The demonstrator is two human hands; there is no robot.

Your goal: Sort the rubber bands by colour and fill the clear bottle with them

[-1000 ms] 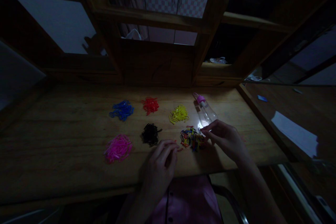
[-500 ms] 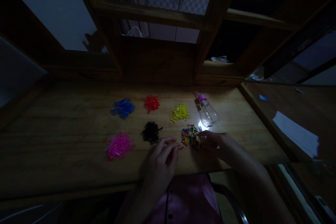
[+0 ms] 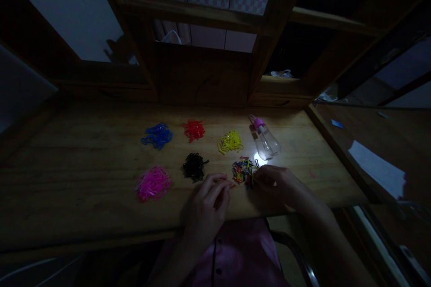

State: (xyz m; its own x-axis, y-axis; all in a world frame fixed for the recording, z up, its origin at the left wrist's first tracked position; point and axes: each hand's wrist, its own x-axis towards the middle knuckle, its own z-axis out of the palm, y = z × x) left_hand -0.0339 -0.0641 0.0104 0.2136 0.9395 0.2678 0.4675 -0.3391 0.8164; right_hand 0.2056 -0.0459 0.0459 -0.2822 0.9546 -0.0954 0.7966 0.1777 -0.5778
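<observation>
My right hand (image 3: 272,180) is at the right edge of a mixed pile of small coloured bands (image 3: 244,170). Its thumb and fingertips are pinched together, and what they hold is too small to make out. Left of that pile, my left hand (image 3: 210,197) rests low over the table with curled fingers closed. A thin red band (image 3: 232,185) pokes out at its fingertips. Just beyond my left hand is a heap of black bands (image 3: 194,167). Sorted heaps of yellow bands (image 3: 230,142), red bands (image 3: 194,130), blue bands (image 3: 157,136) and pink bands (image 3: 153,183) lie around.
A clear bottle with a pink cap (image 3: 265,139) lies on its side behind the mixed pile. The wooden table (image 3: 84,157) ends at a shelf unit (image 3: 202,76) at the back. White paper (image 3: 377,168) lies on a surface to the right.
My right hand has drawn its fingertips together at the pile's right edge. My left hand has stayed almost where it was. The whole view has shifted slightly.
</observation>
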